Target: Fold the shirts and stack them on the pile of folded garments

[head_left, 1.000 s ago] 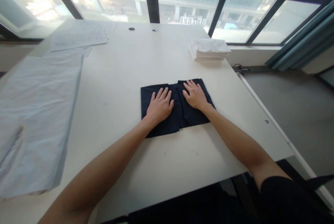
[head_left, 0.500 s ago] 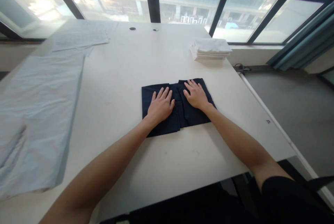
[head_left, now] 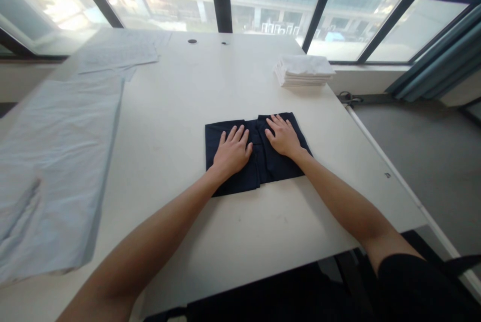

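Cloth: very dark navy, close to black, plain and matte. Lies folded flat on the white table, near side, right of centre. Wider than deep. Two side flaps, narrow strip of the same fabric between them at the far edge. Fold lines run down the middle, short crosswise line between the hands. Near edge steps at the middle, left part reaching closer to the person. Light creasing, right side slants outward toward the person.

Left hand palm down on the left flap, fingers slightly spread. Right hand same on the right flap. Both flat, pressing or just resting, can't tell.

Text: papers at far left carry faint print, too blurred to read. Small dark mark by the table's right edge, also illegible.
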A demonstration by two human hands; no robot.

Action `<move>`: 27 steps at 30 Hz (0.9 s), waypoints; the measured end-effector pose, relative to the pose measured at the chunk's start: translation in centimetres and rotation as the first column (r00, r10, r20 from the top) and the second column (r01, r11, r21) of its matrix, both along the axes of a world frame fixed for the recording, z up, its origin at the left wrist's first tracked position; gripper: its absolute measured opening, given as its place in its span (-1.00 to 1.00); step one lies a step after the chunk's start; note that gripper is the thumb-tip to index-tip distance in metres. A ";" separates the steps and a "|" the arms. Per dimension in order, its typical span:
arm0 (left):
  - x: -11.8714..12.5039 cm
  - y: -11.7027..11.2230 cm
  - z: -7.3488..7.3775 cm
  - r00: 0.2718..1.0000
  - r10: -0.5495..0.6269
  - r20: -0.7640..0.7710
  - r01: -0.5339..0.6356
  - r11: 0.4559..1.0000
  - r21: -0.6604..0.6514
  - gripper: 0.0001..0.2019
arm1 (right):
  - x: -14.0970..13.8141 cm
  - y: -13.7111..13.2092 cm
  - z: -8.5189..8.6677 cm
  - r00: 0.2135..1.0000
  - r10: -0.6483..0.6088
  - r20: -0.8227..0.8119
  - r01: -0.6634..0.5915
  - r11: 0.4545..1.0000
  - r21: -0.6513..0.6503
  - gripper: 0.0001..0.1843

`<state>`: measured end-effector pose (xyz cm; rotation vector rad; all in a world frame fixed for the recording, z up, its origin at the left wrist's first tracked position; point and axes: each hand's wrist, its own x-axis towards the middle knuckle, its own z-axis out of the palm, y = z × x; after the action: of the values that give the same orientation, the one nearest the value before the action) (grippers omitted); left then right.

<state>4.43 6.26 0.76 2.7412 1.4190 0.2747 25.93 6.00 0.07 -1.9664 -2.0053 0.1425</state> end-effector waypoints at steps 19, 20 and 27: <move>0.0 0.0 0.1 1.000 -0.005 -0.011 0.005 1.000 0.001 -0.41 | -0.1 -0.1 0.2 1.000 -0.003 0.002 0.003 1.000 -0.006 -0.40; 0.1 0.0 0.1 1.000 -0.003 -0.016 0.003 1.000 0.001 -0.41 | -0.1 -0.1 0.2 1.000 -0.002 0.005 0.002 1.000 -0.006 -0.40; 0.1 -0.1 0.1 1.000 0.003 -0.019 -0.002 1.000 0.011 -0.42 | -0.1 -0.1 0.1 1.000 -0.004 0.004 0.004 1.000 -0.001 -0.40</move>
<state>4.53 6.19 0.91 2.7578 1.4297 0.2580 25.82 5.89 0.19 -1.9729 -2.0040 0.1388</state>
